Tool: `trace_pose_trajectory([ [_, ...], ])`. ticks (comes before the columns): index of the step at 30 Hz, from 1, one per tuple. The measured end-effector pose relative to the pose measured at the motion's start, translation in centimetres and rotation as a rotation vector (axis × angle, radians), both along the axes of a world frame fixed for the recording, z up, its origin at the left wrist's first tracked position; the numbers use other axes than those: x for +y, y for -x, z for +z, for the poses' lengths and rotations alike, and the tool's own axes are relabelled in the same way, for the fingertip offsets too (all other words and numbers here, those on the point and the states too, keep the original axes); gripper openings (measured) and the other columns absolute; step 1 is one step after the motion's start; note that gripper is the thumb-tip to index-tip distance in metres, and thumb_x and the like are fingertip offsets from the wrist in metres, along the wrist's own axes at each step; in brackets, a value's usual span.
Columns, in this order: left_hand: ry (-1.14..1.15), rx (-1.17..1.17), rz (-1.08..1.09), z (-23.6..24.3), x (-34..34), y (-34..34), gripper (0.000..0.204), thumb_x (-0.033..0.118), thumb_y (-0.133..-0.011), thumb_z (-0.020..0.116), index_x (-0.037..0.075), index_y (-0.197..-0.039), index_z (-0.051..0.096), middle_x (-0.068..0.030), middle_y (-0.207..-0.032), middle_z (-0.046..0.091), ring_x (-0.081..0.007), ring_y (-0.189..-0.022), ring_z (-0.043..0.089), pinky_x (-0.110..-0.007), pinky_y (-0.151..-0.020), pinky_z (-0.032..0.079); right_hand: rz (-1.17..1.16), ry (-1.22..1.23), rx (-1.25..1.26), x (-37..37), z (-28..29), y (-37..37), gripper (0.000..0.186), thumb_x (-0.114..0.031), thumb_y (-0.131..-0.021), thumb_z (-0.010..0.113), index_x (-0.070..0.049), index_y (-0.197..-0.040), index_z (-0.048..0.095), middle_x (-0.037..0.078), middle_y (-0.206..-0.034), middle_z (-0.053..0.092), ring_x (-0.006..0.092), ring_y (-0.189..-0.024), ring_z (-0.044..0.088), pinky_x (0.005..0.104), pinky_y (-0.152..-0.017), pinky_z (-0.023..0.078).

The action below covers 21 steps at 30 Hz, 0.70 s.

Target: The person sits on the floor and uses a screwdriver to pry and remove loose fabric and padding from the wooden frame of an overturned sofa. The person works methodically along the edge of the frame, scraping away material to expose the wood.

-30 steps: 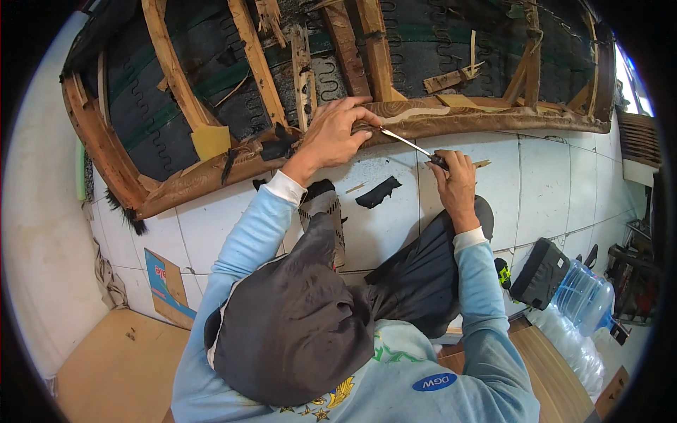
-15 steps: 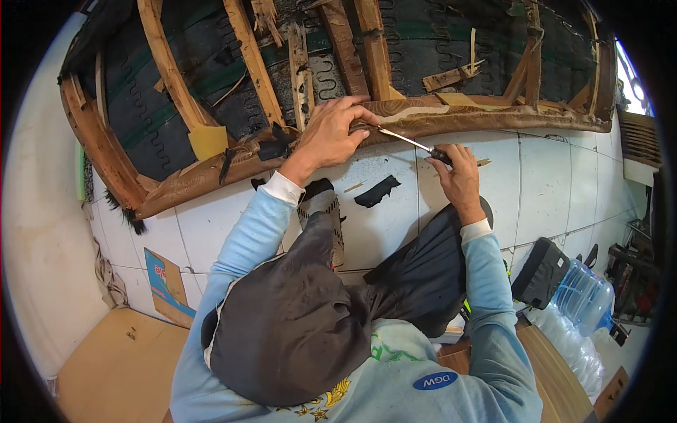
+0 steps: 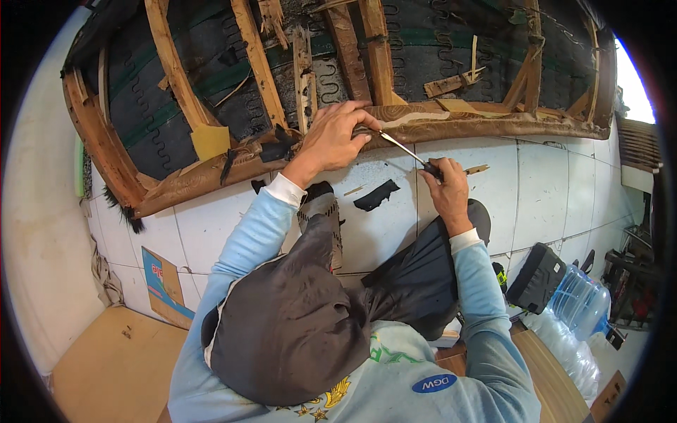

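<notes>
A sofa frame with exposed wooden slats, wavy springs and dark backing fills the top of the view. Its front rail is wrapped in brown patterned covering, partly torn. My left hand grips this rail near the middle, fingers curled on its edge. My right hand is closed round the dark handle of a screwdriver, held diagonally below the rail. Its metal tip reaches the covering beside my left fingertips. A ragged black scrap lies on the tiles below.
White tiled floor runs under the frame. At right are a black case, a blue water jug, plastic wrap and metal items. A wall rises at left, beside cardboard. My legs are below my hands.
My right hand with the screwdriver has shifted slightly left and downward, tilting the shaft a little more steeply. My left hand stays in about the same place on the rail.
</notes>
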<state>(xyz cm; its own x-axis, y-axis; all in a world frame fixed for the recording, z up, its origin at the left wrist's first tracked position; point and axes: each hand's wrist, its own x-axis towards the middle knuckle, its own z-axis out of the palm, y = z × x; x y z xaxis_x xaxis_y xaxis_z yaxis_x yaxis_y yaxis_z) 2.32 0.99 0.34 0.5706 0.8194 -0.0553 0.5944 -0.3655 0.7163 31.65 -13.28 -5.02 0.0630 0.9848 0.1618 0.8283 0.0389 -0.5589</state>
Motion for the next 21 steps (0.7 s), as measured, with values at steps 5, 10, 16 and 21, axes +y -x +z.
trace_pose_trajectory([
  [5, 0.014, 0.009, 0.005, 0.3, 0.0, -0.1, 0.025, 0.025, -0.1, 0.075, 0.019, -0.124, 0.08, -0.0151, -0.162, 0.059, -0.0379, -0.152, 0.052, -0.053, -0.129, 0.031, 0.054, -0.119, -0.1, 1.5, 0.5, -1.2, 0.03, -0.022, -0.089, 0.089, -0.009, -0.113, 0.075, 0.009, -0.099, 0.069, 0.0332, -0.099, 0.065, 0.0446, -0.084, 0.049],
  [10, 0.002, -0.006, 0.006, 0.4, -0.1, -0.1, 0.026, 0.024, -0.1, 0.075, 0.018, -0.125, 0.08, -0.0147, -0.163, 0.058, -0.0379, -0.152, 0.052, -0.054, -0.129, 0.031, 0.115, -0.103, -0.054, 3.4, 0.8, -3.2, 0.031, -0.017, -0.088, 0.091, -0.003, -0.11, 0.074, 0.011, -0.102, 0.073, 0.0341, -0.096, 0.066, 0.0434, -0.085, 0.053],
  [16, -0.001, -0.016, 0.017, 0.3, -0.2, 0.0, 0.027, 0.023, -0.1, 0.074, 0.018, -0.126, 0.079, -0.0148, -0.162, 0.059, -0.0378, -0.152, 0.051, -0.053, -0.129, 0.032, 0.161, 0.082, 0.164, 4.6, 1.6, -3.4, 0.032, -0.021, -0.089, 0.09, -0.005, -0.113, 0.076, 0.01, -0.1, 0.072, 0.033, -0.096, 0.066, 0.0429, -0.083, 0.054],
  [21, -0.012, -0.014, 0.019, 0.4, -0.3, 0.0, 0.029, 0.023, -0.1, 0.074, 0.018, -0.128, 0.079, -0.0146, -0.162, 0.059, -0.0374, -0.152, 0.052, -0.053, -0.129, 0.033, 0.184, 0.002, 0.041, 4.6, 3.0, -4.1, 0.031, -0.018, -0.09, 0.09, -0.004, -0.113, 0.076, 0.01, -0.101, 0.072, 0.0316, -0.096, 0.067, 0.0415, -0.082, 0.056],
])
